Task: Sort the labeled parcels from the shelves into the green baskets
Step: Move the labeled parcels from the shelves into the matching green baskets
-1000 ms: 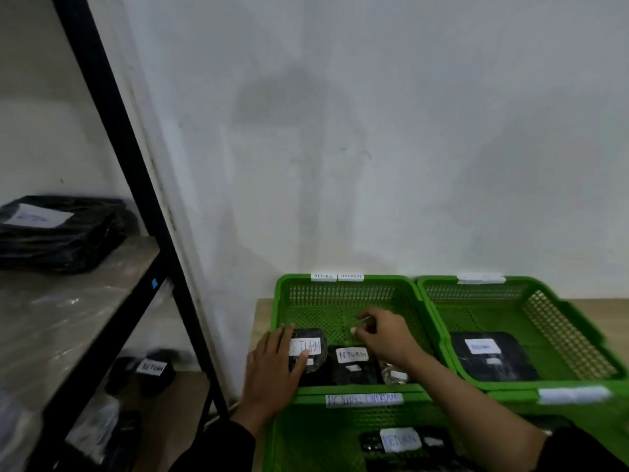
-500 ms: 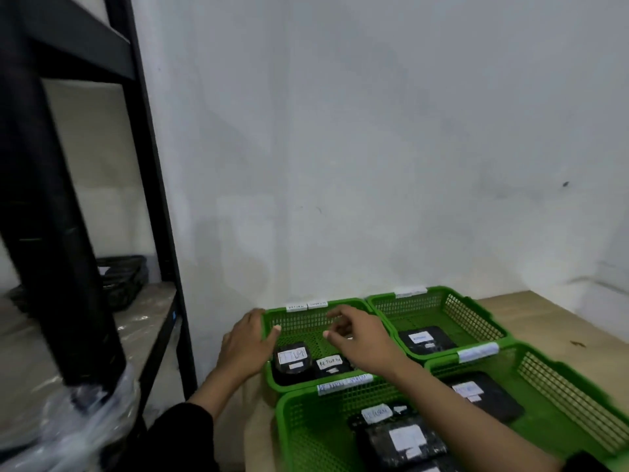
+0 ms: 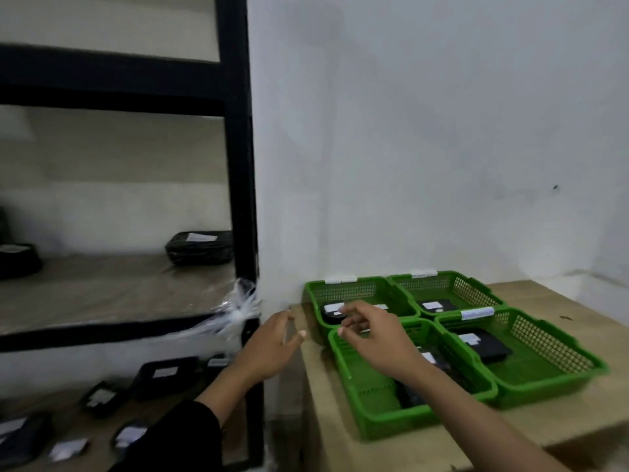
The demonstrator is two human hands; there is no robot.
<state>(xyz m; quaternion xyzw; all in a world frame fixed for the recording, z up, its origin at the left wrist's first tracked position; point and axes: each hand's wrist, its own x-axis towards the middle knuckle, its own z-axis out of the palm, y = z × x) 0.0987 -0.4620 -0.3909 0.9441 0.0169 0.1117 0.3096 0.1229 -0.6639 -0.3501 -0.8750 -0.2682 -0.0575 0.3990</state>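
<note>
Several green baskets sit together on a wooden table: far left [image 3: 343,289], far right [image 3: 476,287], near left [image 3: 367,413], near right [image 3: 561,366]. Each holds black parcels with white labels, such as the parcel [image 3: 490,347] in the near right basket. My left hand [image 3: 272,345] hovers empty with relaxed fingers between the shelf and the table's left edge. Above the near left basket's far rim, my right hand [image 3: 372,335] is raised with loosely curled fingers and holds nothing. A black labeled parcel [image 3: 200,248] lies on the middle shelf.
A black metal shelf post [image 3: 240,199] stands between shelf and table, with torn plastic wrap [image 3: 238,310] at the shelf corner. More labeled parcels [image 3: 163,373] lie on the lower shelf. A white wall is behind the wooden table [image 3: 551,301].
Both hands have lifted out of the far left basket and pulled back toward me. The view has swung left toward the shelves, and the left hand now hangs beside the table.
</note>
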